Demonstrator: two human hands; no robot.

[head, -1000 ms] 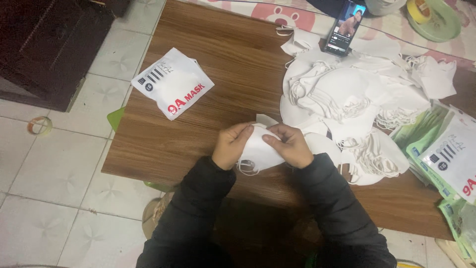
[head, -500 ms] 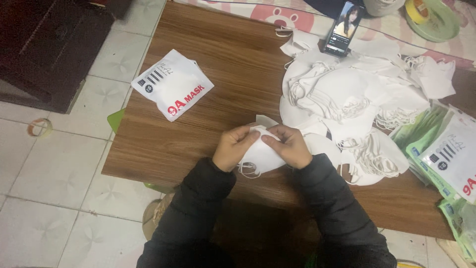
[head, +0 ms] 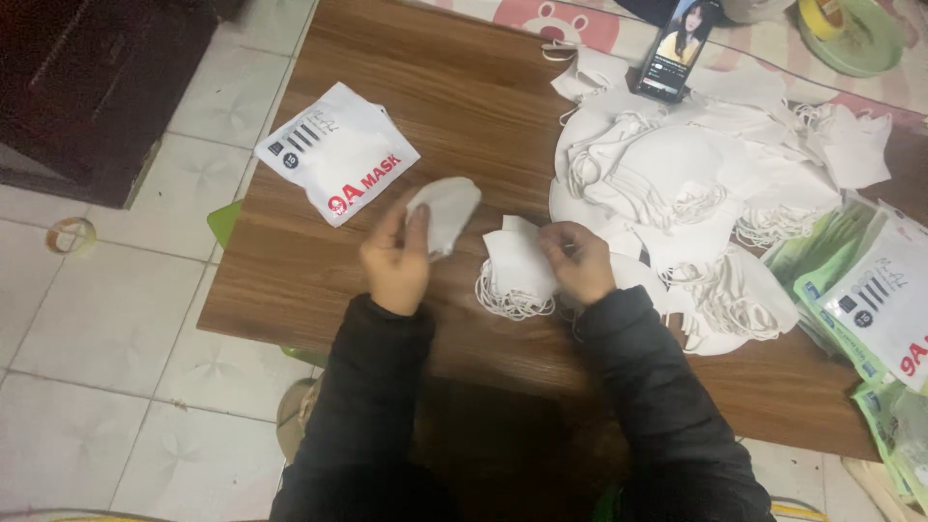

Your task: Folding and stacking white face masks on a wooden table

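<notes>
Near the middle of the frame, the left hand (head: 394, 259) grips a folded white face mask (head: 447, 211) between thumb and fingers, lifted above the wooden bench (head: 454, 106). Just to its right, the right hand (head: 578, 261) is closed on a small stack of folded masks (head: 515, 271) resting on the bench, ear loops spilling below. A white mask packet (head: 338, 152) lies at upper left; a heap of loose masks (head: 696, 184) fills the upper right.
</notes>
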